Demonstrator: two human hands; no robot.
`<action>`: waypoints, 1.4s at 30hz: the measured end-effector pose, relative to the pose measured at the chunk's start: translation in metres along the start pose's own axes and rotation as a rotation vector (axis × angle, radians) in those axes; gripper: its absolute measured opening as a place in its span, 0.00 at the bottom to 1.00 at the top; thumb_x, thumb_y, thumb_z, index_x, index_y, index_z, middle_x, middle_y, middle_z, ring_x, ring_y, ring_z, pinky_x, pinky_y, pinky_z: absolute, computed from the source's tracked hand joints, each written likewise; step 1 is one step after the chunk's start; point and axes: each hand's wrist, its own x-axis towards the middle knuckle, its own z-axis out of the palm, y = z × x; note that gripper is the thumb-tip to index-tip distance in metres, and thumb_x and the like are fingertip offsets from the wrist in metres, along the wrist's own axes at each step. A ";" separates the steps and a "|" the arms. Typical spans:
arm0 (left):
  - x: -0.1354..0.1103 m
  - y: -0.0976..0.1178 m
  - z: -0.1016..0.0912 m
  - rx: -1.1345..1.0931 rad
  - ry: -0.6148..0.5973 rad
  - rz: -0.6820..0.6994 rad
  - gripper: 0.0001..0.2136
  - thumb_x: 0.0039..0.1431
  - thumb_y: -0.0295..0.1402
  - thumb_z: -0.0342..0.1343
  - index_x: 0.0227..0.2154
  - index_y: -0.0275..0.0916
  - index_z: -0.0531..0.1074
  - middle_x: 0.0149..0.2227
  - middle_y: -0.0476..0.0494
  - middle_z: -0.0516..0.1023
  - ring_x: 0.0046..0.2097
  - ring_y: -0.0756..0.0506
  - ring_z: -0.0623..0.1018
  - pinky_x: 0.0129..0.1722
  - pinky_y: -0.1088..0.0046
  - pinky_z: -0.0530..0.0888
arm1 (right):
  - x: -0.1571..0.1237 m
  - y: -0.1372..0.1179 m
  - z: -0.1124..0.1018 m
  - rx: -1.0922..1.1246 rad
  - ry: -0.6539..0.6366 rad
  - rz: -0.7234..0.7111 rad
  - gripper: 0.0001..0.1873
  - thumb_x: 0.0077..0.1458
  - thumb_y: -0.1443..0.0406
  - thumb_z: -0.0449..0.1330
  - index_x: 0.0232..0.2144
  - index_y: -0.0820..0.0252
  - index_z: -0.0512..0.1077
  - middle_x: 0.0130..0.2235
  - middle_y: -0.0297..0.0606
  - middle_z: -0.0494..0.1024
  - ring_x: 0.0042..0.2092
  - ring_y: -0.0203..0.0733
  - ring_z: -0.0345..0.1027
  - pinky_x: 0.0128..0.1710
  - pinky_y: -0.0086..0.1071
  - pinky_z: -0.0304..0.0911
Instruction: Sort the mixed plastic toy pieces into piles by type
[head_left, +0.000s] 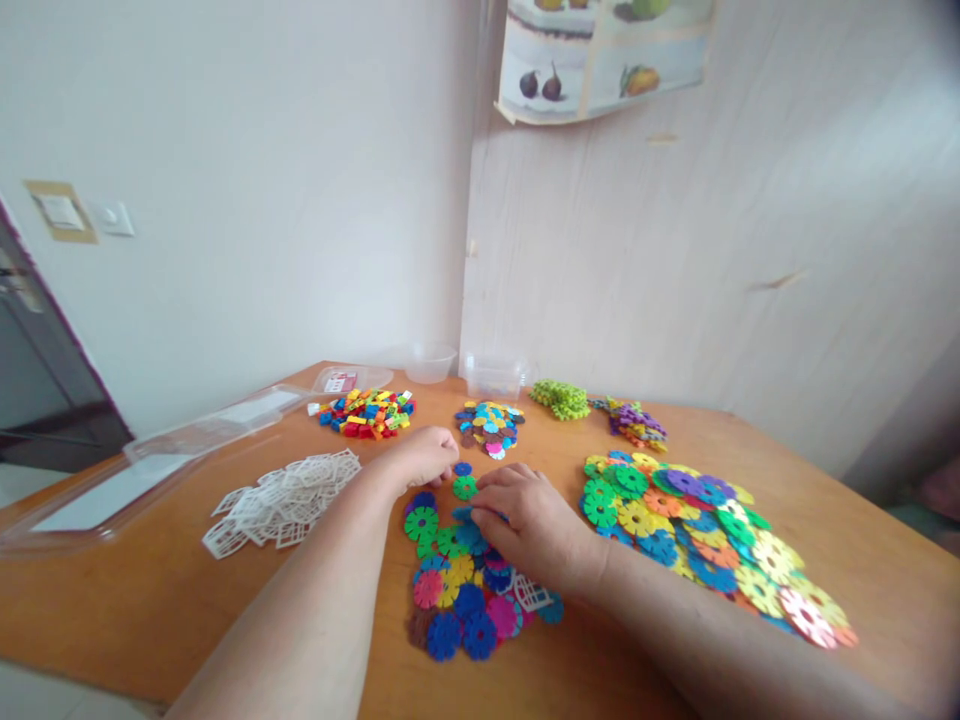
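Observation:
My left hand (429,458) is curled above the table, its fingertips bent down beside a small blue disc (463,468) and a green notched disc (465,487). Whatever is in its fingers is hidden. My right hand (529,525) lies over the near pile of mixed flower-shaped plastic discs, fingers drawn together by a light blue disc (471,538). Its grip is hidden too. In that pile are a green disc (421,523), a yellow disc (460,570), a dark blue disc (444,636) and a white lattice piece (531,592), partly under the right hand.
White lattice pieces (289,500) lie left, large coloured discs (697,530) right. Farther back are building bricks (367,412), small discs (489,425), green pieces (559,398) and purple pieces (636,422). Clear containers (495,375) stand by the wall; clear lids (217,425) lie left.

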 end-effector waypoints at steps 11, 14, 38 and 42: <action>0.002 -0.001 0.001 0.027 0.013 0.028 0.07 0.51 0.34 0.50 0.31 0.39 0.70 0.28 0.46 0.78 0.26 0.48 0.76 0.22 0.76 0.68 | -0.030 0.098 -0.066 -0.237 0.117 0.608 0.15 0.56 0.59 0.53 0.22 0.58 0.70 0.26 0.36 0.73 0.30 0.38 0.64 0.28 0.30 0.50; 0.005 -0.003 0.003 0.016 0.027 0.045 0.08 0.52 0.35 0.50 0.31 0.39 0.71 0.28 0.45 0.78 0.26 0.49 0.76 0.23 0.77 0.67 | -0.044 0.115 -0.081 -0.301 0.009 0.733 0.16 0.55 0.58 0.51 0.22 0.58 0.71 0.26 0.38 0.73 0.28 0.40 0.64 0.26 0.30 0.48; 0.004 -0.005 0.003 0.119 0.159 0.149 0.09 0.51 0.33 0.52 0.31 0.39 0.76 0.29 0.47 0.79 0.33 0.47 0.76 0.27 0.76 0.65 | 0.036 0.105 -0.024 0.056 -0.353 0.244 0.11 0.46 0.68 0.61 0.35 0.55 0.77 0.35 0.33 0.79 0.35 0.38 0.71 0.31 0.26 0.60; 0.004 -0.006 0.002 0.126 0.145 0.153 0.09 0.50 0.31 0.51 0.31 0.39 0.76 0.30 0.48 0.79 0.33 0.47 0.76 0.27 0.76 0.64 | 0.045 0.111 -0.022 0.237 -0.398 0.335 0.08 0.39 0.70 0.66 0.28 0.60 0.74 0.28 0.30 0.77 0.32 0.36 0.69 0.28 0.24 0.58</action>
